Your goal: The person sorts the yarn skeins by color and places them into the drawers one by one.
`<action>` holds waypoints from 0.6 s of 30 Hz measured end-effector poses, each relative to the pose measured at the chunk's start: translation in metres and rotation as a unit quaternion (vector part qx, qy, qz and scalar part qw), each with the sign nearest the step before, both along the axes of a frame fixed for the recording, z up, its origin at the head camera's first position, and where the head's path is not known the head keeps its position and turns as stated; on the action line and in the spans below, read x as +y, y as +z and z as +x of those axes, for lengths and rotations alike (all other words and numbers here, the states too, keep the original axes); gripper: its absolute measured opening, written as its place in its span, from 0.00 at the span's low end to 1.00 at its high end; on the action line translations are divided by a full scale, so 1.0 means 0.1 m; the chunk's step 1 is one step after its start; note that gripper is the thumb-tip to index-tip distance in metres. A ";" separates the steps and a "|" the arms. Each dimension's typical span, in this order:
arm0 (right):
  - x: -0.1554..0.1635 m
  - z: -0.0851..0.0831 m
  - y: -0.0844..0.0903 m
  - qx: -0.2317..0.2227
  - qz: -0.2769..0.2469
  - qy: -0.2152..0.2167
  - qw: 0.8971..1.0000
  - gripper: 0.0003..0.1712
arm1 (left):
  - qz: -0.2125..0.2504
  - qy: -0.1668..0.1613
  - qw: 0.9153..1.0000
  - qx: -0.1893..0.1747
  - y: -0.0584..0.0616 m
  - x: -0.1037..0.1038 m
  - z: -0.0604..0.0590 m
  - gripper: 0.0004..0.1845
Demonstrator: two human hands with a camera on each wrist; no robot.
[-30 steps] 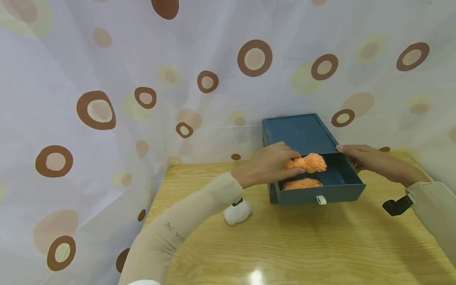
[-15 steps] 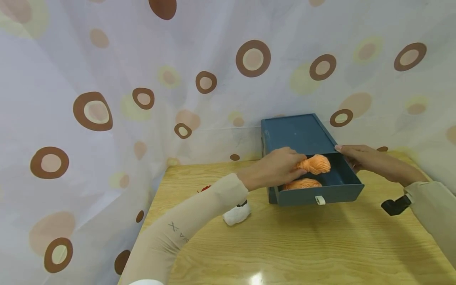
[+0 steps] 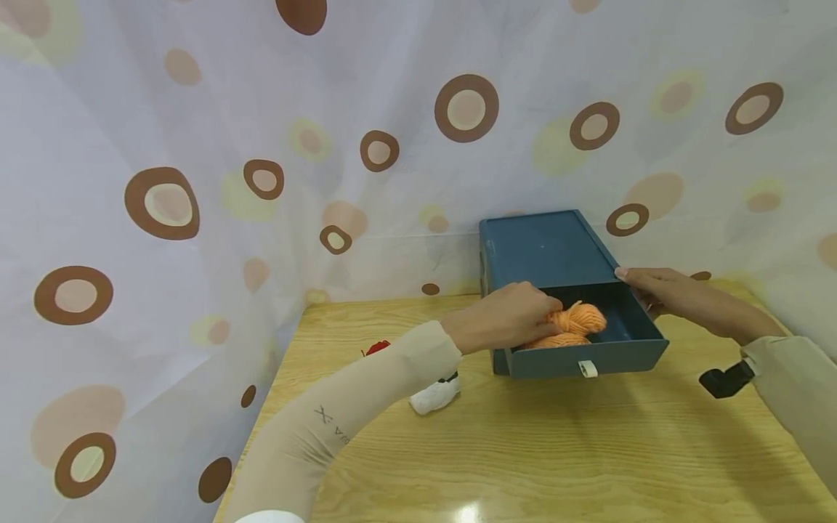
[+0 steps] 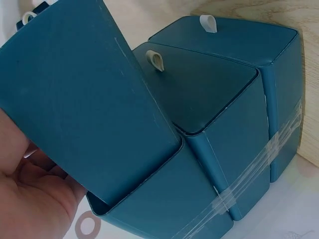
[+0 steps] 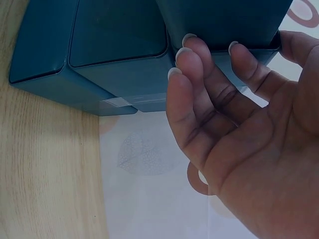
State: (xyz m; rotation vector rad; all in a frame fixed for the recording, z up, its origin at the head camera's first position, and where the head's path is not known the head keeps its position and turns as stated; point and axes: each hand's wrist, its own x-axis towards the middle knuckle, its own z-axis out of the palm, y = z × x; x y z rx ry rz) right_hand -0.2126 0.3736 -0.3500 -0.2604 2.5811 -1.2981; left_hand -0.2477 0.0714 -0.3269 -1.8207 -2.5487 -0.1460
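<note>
A dark blue drawer unit stands at the back right with its top drawer pulled out. My left hand reaches in over the drawer's left wall. It grips a skein of orange yarn, which overlaps a second orange skein inside; its fingertips are hidden. In the left wrist view the palm lies beside the drawer's outer wall. My right hand holds the unit's front right corner, thumb on the top edge. In the right wrist view its bent fingers touch the unit's side.
A white bundle with a dark band lies left of the unit, partly behind my left sleeve. Something red shows beyond that sleeve. Two shut drawers with white loop pulls sit below the open one. A patterned curtain hangs behind the table.
My left hand has moved right and down with the orange skein, lowering it into the drawer near the other skein. The red thing has come into view. My right hand has stayed put.
</note>
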 end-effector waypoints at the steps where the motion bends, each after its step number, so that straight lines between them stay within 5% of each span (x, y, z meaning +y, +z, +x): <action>1: 0.00 0.00 0.00 0.000 0.002 -0.001 1.000 0.29 | 0.000 0.000 1.000 -0.001 0.00 0.00 0.00 0.10; 18: 0.00 -0.01 -0.02 -0.006 0.011 -0.001 1.000 0.31 | 0.040 -0.003 0.998 -0.038 0.04 -0.07 0.02 0.09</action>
